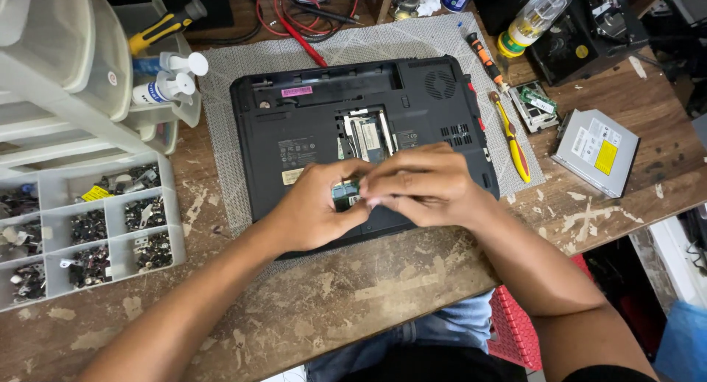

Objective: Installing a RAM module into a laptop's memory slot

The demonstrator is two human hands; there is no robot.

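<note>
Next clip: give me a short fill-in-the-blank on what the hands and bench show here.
1. Both hands, left hand and right hand, pinch a small green ____ between them.
2. The black laptop lies bottom up on a grey ____.
3. The silver optical drive lies to the ____ of the laptop.

Missing words: circuit board; mat; right

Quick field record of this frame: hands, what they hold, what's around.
left hand: pinching a small green memory card, over the laptop
right hand: pinching the same card from the other side
laptop: black, upside down, memory bay open, on a grey mat
right of laptop: yellow pry tool, disc drive
left: parts tray of small pieces
</note>
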